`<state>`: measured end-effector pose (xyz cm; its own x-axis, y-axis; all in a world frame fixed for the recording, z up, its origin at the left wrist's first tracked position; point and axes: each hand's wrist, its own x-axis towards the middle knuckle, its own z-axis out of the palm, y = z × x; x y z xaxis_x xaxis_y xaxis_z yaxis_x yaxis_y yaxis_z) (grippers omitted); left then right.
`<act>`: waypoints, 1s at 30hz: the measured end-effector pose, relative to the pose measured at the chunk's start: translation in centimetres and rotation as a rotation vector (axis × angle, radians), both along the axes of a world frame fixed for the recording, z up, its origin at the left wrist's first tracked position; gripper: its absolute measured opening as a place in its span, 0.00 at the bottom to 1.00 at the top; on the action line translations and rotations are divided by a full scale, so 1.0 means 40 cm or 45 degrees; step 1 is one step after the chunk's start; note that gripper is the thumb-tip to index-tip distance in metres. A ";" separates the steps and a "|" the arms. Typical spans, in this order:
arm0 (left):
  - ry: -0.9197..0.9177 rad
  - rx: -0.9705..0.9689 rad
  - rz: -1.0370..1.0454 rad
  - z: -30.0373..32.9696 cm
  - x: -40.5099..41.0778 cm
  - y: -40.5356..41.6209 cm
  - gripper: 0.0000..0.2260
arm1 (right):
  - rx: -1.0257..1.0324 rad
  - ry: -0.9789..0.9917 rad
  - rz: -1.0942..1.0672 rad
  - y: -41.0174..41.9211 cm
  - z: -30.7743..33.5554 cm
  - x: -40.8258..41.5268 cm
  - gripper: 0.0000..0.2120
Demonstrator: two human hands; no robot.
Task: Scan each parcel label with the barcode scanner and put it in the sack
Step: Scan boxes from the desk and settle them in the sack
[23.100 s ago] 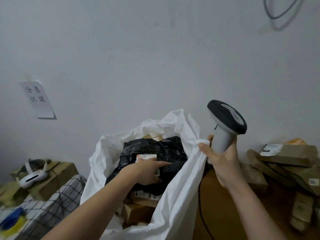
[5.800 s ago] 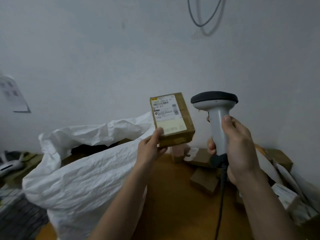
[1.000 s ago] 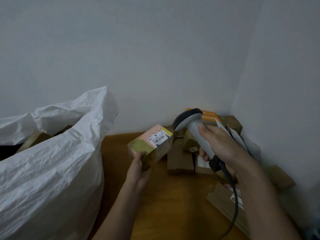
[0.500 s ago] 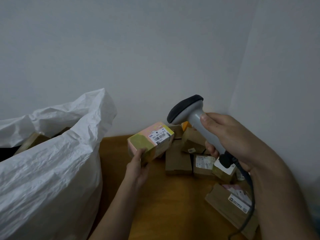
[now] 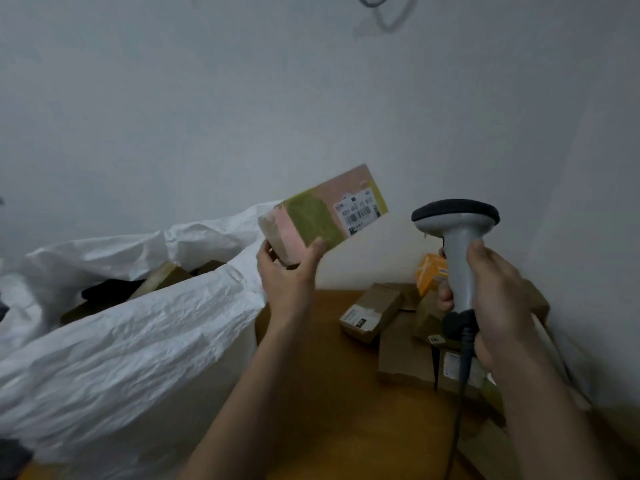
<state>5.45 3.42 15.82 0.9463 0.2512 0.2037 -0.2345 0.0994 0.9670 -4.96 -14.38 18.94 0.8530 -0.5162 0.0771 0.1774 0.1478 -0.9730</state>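
Observation:
My left hand (image 5: 289, 271) grips a pink and olive box parcel (image 5: 318, 216) by its lower left end and holds it up, tilted, in front of the wall. Its white barcode label (image 5: 358, 214) faces me. My right hand (image 5: 495, 299) is closed around the handle of the grey barcode scanner (image 5: 457, 233), which stands upright to the right of the parcel, its dark head level with the label. The big white sack (image 5: 138, 334) stands open at the left, with brown boxes and a black bag inside.
Several brown cardboard parcels (image 5: 372, 311) and an orange box (image 5: 431, 273) lie piled on the wooden table (image 5: 329, 393) in the right corner. The scanner's cable (image 5: 460, 386) hangs down over them. Walls close in behind and to the right.
My left hand has lifted the pink and olive parcel from table height up and rightward. The scanner has swung from pointing left-down to upright. The view has shifted left and up.

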 end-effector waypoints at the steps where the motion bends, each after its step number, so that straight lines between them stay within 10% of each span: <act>1: -0.022 -0.035 0.070 0.013 0.009 0.029 0.40 | -0.004 -0.007 0.024 0.015 -0.002 0.005 0.18; 9: 0.034 -0.234 0.624 0.068 0.063 0.262 0.42 | -0.080 0.030 0.178 0.142 -0.017 0.035 0.16; 16: 0.336 0.338 0.816 0.024 0.097 0.382 0.28 | -0.064 0.068 0.274 0.208 -0.045 0.064 0.17; 30: -0.622 0.926 0.351 -0.102 0.038 0.088 0.17 | -0.058 0.195 0.080 0.106 -0.102 0.093 0.14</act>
